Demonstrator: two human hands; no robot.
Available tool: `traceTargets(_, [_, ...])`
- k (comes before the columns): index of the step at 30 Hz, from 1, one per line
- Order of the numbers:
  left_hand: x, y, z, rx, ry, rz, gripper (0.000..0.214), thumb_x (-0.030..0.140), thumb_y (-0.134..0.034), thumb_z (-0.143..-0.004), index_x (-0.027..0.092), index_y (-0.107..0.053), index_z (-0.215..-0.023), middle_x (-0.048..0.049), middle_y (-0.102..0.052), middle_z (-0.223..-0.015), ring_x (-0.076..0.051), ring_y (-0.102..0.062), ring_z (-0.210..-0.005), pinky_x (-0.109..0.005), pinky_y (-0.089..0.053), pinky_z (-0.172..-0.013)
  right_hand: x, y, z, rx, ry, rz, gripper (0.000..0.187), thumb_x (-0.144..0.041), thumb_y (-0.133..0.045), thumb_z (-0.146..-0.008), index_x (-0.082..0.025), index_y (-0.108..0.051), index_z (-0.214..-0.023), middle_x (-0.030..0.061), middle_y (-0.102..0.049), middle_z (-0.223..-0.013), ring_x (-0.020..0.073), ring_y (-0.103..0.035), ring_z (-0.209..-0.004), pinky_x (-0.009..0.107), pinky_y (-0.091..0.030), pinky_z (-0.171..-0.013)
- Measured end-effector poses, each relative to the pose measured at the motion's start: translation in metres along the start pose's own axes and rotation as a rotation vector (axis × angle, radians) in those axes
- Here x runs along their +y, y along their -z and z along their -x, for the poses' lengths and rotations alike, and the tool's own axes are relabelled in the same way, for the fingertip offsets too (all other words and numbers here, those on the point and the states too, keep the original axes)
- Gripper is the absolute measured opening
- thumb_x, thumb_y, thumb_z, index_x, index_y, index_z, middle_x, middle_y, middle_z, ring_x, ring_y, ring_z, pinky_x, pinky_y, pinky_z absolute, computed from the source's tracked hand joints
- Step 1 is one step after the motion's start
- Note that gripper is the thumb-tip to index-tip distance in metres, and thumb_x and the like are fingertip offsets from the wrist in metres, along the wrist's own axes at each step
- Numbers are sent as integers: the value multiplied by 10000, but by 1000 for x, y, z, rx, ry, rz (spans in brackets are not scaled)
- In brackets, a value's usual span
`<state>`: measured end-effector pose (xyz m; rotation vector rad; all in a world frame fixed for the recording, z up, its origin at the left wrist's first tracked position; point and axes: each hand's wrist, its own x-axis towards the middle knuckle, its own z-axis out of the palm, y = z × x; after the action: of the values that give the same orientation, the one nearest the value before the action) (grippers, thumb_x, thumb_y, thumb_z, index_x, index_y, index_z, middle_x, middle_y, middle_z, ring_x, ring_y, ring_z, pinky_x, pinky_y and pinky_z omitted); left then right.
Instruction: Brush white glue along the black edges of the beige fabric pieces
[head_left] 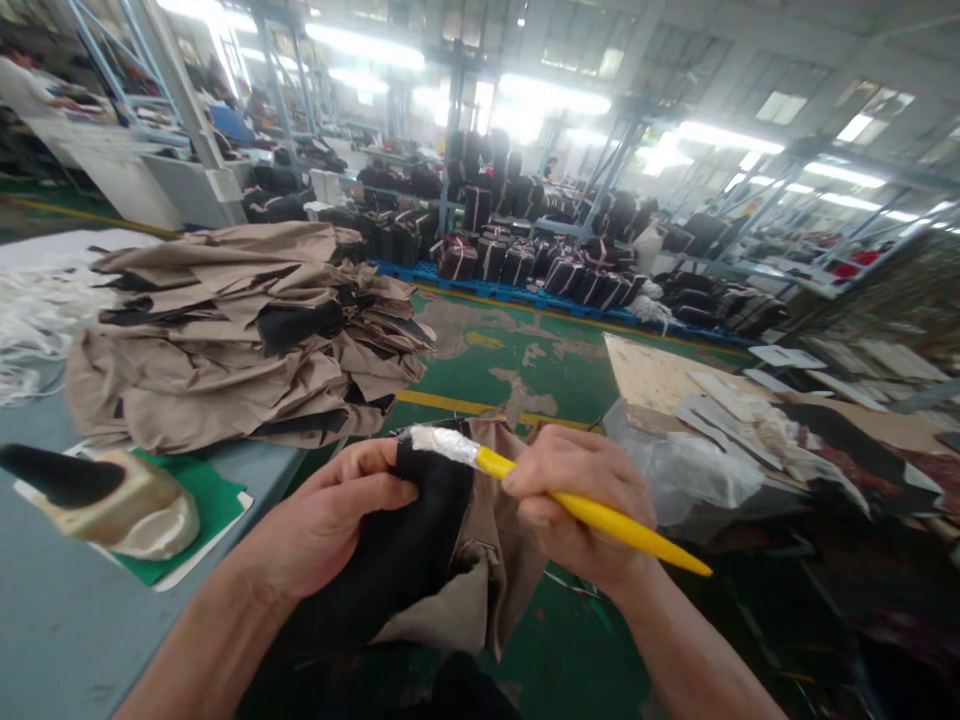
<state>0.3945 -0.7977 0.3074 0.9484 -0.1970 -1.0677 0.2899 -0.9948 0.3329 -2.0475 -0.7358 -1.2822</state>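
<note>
My right hand (581,495) is closed around a yellow-handled brush (622,528), whose head is coated in white paste. The brush tip lies against the top edge of a black and tan fabric piece (420,540). Pinched between the thumb and fingers of my left hand (337,515) is the black part of that fabric, just left of the brush tip. The tan part hangs down between my hands. On the table to the left sits a cream-coloured container (142,510) holding white paste, with a black stick-like handle (60,475) leaning out of it.
Tan and black fabric pieces (240,330) are heaped on the grey table (67,620) at left. White straps (37,310) lie behind. At right, a bench carries a board (652,385), plastic wrap (690,475) and scraps. Bundled black goods (517,260) line racks beyond the green floor (465,345).
</note>
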Motion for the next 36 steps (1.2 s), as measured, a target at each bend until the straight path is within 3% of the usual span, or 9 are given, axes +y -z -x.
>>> traceTargets(5, [0, 2, 0, 45, 38, -16, 239, 180, -950, -576, 161, -840, -787, -51, -815, -692, -147, -730, -543, -186, -601, -548, -5, 10, 0, 43, 35, 110, 192, -275, -588, -1090, -174, -657, -942, 0, -727, -720, 105, -613, -555, 264, -458, -533])
traceTargets(8, [0, 0, 2, 108, 10, -31, 288, 183, -955, -549, 161, -848, -815, -53, -800, -675, -169, -732, -556, -210, -608, -545, -15, 11, 4, -7, 48, 189, 185, -221, -581, -1086, -142, -663, -940, 13, -720, -728, 110, -624, -595, 279, -457, -549])
traceTargets(14, [-5, -16, 4, 127, -137, -93, 299, 206, -956, -588, 183, -865, -872, -26, -814, -758, -149, -715, -647, -198, -615, -658, -33, -12, 10, -96, 34, 351, 243, -250, -507, -1117, -154, -639, -936, 4, -676, -653, 135, -591, -556, 313, -424, -512])
traceTargets(18, [-10, -22, 6, 133, -236, -123, 162, 147, -943, -610, 211, -833, -711, 37, -748, -625, -102, -626, -566, -139, -530, -552, -41, -30, 6, -147, 16, 277, 273, -255, -480, -1130, -152, -628, -925, 1, -697, -678, 121, -608, -563, 316, -431, -518])
traceTargets(21, [-10, -20, 7, 126, -274, -134, 169, 117, -930, -608, 213, -791, -611, 55, -681, -535, -87, -576, -522, -129, -485, -501, -43, -29, 4, -45, 45, 199, 293, -245, -451, -1142, -145, -629, -932, -6, -686, -665, 107, -614, -564, 301, -439, -521])
traceTargets(24, [-8, -16, 8, 131, -229, -150, 155, 174, -923, -630, 193, -850, -765, 12, -758, -655, -144, -702, -662, -169, -588, -643, -43, -17, 7, 82, 8, 224, 269, -242, -497, -1131, -143, -648, -931, -15, -677, -666, 92, -586, -562, 276, -454, -541])
traceTargets(28, [-8, -13, 8, 125, -173, -105, 211, 166, -925, -635, 201, -861, -833, 10, -777, -681, -154, -712, -622, -184, -586, -581, -41, -6, 11, 80, -60, 320, 232, -244, -547, -1112, -152, -660, -932, -9, -697, -694, 100, -607, -591, 280, -473, -576])
traceTargets(33, [-12, -14, 8, 39, -188, -124, 236, 167, -947, -674, 233, -873, -889, 22, -813, -761, -124, -712, -644, -159, -595, -649, -38, -20, 9, 26, -27, 282, 265, -268, -494, -1128, -171, -616, -914, -10, -680, -642, 112, -602, -539, 284, -441, -519])
traceTargets(36, [-11, -13, 9, 3, -196, -163, 195, 231, -941, -712, 224, -880, -898, 3, -801, -727, -144, -727, -687, -173, -607, -701, -36, -23, 9, 34, -34, 128, 257, -279, -510, -1127, -158, -631, -935, 0, -696, -676, 106, -620, -569, 265, -470, -544])
